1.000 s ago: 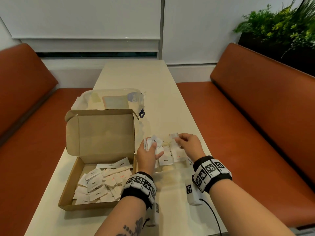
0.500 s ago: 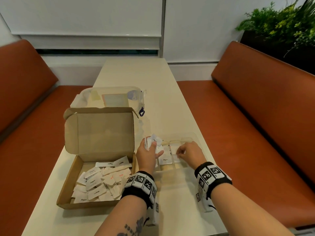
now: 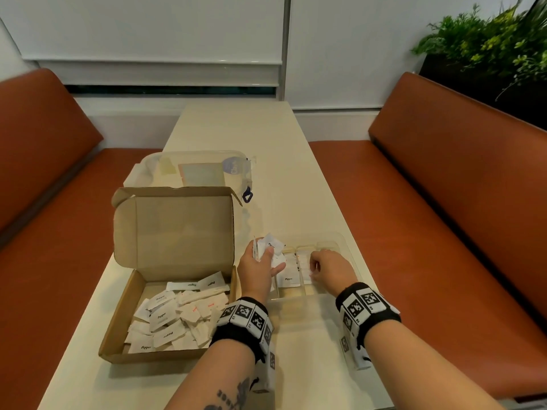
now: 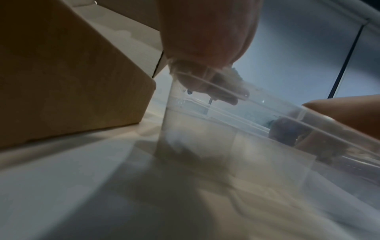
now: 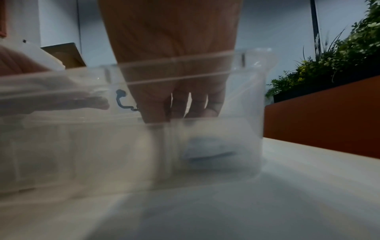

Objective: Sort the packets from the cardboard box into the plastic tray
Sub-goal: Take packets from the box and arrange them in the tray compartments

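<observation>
I see most packets [image 3: 177,318] heaped in the open box [image 3: 118,315] left of my hands, a few more lying flat in the clear tray [image 3: 340,241]. My left hand [image 3: 260,270] grips a bunch of packets [image 3: 268,247] over the tray's left end. My right hand [image 3: 328,267] reaches down into the tray, fingers [image 5: 180,105] pointing down at the packets there; whether they pinch one I cannot tell
</observation>
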Demonstrator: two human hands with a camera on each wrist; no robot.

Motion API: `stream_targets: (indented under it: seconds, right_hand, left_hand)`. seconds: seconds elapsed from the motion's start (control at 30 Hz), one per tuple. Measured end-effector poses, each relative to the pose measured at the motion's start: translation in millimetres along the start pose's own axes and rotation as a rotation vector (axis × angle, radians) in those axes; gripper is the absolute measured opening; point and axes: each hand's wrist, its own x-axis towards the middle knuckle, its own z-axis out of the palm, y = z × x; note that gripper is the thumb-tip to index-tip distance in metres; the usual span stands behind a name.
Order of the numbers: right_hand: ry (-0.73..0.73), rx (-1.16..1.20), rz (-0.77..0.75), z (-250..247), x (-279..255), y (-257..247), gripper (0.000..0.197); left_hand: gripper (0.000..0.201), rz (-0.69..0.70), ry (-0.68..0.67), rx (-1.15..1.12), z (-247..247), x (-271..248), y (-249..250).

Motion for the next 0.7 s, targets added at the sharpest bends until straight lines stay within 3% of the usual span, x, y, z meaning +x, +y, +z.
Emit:
stream_targets:
  seconds: [0.3,0.4,0.5,0.7]
  right_hand:
    - [0.014,-0.012,0.032,0,0,-3,0.013]
    - [0.118,0.138,0.052,-7,1,-10,0.005]
    - [0.213,0.389,0.015,-15,3,-26,0.019]
    - [0.144,0.632,0.007,-19,8,-50,0.015]
  left_hand:
    - [0.039,-0.018,-0.013,-0.017,-1,0,-1]
    - [0.037,-0.017,-0.027,-0.021,0,1,-1]
    - [0.034,-0.016,-0.04,-0.029,0,1,-1]
    - [0.037,-0.021,-0.039,-0.037,0,5,-6]
